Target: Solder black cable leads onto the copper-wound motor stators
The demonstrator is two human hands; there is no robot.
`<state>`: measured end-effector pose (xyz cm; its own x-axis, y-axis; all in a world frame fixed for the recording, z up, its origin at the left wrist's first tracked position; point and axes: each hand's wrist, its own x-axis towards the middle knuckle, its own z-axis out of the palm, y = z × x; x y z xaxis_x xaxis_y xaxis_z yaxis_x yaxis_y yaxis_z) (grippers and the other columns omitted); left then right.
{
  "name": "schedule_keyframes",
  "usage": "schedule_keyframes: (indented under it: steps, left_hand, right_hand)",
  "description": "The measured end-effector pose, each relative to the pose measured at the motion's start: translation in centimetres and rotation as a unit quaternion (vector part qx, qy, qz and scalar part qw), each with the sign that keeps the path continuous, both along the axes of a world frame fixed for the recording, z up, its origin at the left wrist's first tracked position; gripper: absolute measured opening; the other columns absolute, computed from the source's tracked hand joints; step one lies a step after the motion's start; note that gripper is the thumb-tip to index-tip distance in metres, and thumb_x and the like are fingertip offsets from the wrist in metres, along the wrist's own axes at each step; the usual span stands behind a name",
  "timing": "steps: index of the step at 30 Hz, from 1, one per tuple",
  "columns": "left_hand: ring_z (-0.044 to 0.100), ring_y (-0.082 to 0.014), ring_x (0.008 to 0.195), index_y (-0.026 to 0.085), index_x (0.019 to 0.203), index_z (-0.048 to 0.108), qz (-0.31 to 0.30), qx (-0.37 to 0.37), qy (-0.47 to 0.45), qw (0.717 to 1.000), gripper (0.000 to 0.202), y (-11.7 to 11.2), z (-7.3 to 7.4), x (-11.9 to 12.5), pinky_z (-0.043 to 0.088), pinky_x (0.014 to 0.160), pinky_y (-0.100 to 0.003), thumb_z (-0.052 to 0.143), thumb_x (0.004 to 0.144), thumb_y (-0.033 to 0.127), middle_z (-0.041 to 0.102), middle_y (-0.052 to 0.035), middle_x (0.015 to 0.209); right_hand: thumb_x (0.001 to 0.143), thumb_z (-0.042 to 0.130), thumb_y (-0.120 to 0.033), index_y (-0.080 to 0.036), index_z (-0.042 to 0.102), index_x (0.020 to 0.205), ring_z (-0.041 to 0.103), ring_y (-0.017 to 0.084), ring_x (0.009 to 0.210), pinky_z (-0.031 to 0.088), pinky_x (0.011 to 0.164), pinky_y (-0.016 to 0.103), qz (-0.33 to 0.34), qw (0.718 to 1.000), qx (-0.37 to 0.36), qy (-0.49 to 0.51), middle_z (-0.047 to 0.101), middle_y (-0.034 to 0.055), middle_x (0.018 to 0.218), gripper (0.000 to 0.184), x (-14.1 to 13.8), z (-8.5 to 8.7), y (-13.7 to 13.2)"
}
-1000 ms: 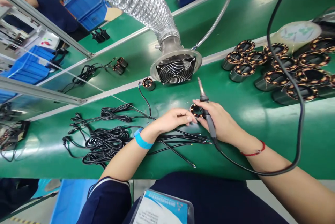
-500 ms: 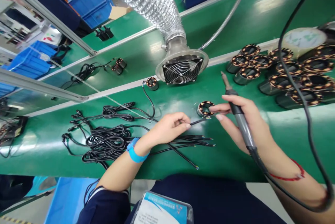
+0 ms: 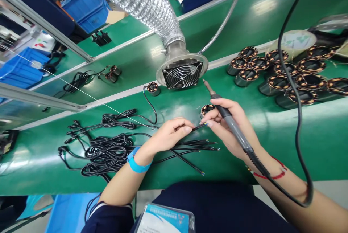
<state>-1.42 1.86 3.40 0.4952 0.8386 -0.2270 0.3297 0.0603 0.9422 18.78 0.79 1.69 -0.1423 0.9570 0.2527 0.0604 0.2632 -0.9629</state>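
Note:
My left hand (image 3: 174,132) pinches a black cable (image 3: 199,127) near its stripped end, where small coloured wires show. A soldering iron (image 3: 231,122) rests in my right hand (image 3: 236,127), its tip pointing up and away from me. The thumb and fingers of that same hand reach the cable's wire ends; whether they grip them I cannot tell. Just behind these fingers stands a motor stator (image 3: 207,109) with copper windings, partly hidden by my right hand. More black cables (image 3: 190,145) lie under and beside my left hand, their stripped ends to the right.
Several stators (image 3: 247,77) stand grouped at the right. A fan-fronted fume extractor (image 3: 182,75) on a silver duct (image 3: 152,6) sits at the back. One stator (image 3: 153,88) with a cable stands left of it. Coiled cables (image 3: 108,149) lie left; the iron's cord (image 3: 296,91) loops at right.
My right hand has moved left with the soldering iron, and its fingers now meet the cable's wire ends. It now covers more of the near stator. The view has shifted slightly.

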Motion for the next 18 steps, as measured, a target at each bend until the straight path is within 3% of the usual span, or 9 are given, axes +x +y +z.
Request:
schedule_keyframes:
  steps: [4,7,12,15,18]
  left_hand:
    - [0.052,-0.0137,0.075,0.014,0.091,0.072,-0.029,0.051,0.038,0.998,0.050,0.1,0.7,0.9,0.041,0.075,-0.025,0.033,0.098,0.045,0.058,-0.0034,0.078]
    - [0.053,-0.0140,0.074,0.014,0.088,0.073,-0.054,0.045,0.073,0.995,0.048,0.3,1.1,1.4,0.041,0.073,-0.025,0.036,0.098,0.043,0.055,-0.0026,0.074]
    - [0.057,-0.0146,0.077,0.016,0.078,0.073,-0.065,0.045,0.077,0.994,0.045,0.6,1.1,1.7,0.043,0.078,-0.026,0.039,0.097,0.038,0.064,-0.0040,0.076]
    - [0.059,-0.0151,0.081,0.017,0.073,0.074,-0.061,0.049,0.060,0.995,0.043,0.7,1.1,1.7,0.042,0.087,-0.028,0.042,0.095,0.035,0.068,-0.0043,0.078]
    - [0.061,-0.0154,0.081,0.015,0.075,0.074,-0.056,-0.006,0.047,0.997,0.041,0.8,1.2,1.8,0.044,0.081,-0.027,0.044,0.093,0.036,0.070,-0.0051,0.082]
  right_hand:
    - [0.088,0.062,-0.021,-0.028,0.043,0.124,0.065,0.009,0.074,0.057,0.069,0.022,0.003,1.000,0.010,0.007,0.065,-0.0021,0.088,0.041,-0.3,-0.1,0.1]
    - [0.088,0.064,-0.025,-0.027,0.044,0.123,0.065,0.010,0.073,0.058,0.066,0.022,-0.009,0.999,0.043,-0.001,0.064,-0.0015,0.090,0.040,-0.3,0.0,0.0]
    - [0.093,0.059,-0.031,-0.025,0.043,0.123,0.067,0.012,0.073,0.059,0.067,0.025,-0.003,0.995,0.090,-0.047,0.065,-0.0001,0.087,0.035,-0.1,0.0,-0.1]
    - [0.093,0.057,-0.026,-0.026,0.043,0.124,0.066,0.011,0.073,0.059,0.068,0.025,0.001,0.992,0.114,-0.050,0.064,-0.0013,0.085,0.034,-0.1,0.1,-0.1]
    - [0.093,0.057,-0.020,-0.027,0.043,0.125,0.065,0.011,0.073,0.059,0.068,0.025,0.011,0.991,0.126,-0.049,0.063,-0.0022,0.084,0.036,-0.1,0.2,0.0]
